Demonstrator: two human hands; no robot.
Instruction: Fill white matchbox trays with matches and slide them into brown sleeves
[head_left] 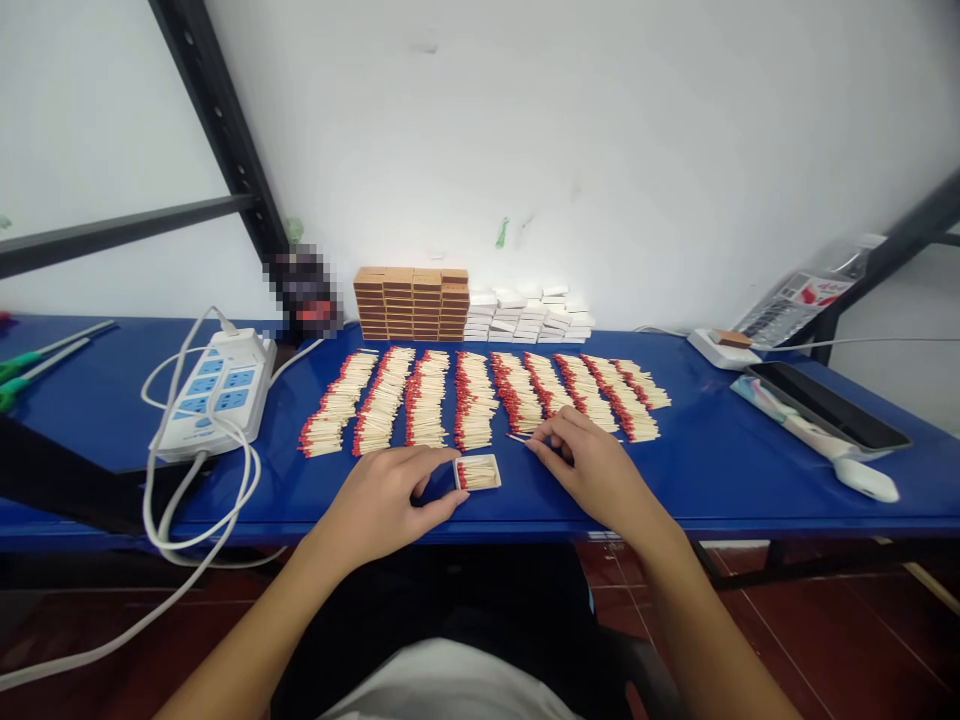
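A small white matchbox tray (498, 473) lies on the blue table, with several red-headed matches (476, 473) in it. My left hand (401, 495) grips its left end between thumb and index finger. To the right of the tray, my right hand (581, 460) is closed in a pinch on a single match (517, 437), its red head pointing left. That hand is just in front of the match rows. Long slanting rows of loose matches (474, 400) spread across the table beyond both hands, most with their red heads toward the left.
Brown matchboxes (411, 305) are stacked against the wall beside a pile of white trays (529, 315). A white power strip (217, 390) with looping cables stands left. On the right lie a phone (829, 405), a white adapter (721, 350) and a plastic bottle (810, 290).
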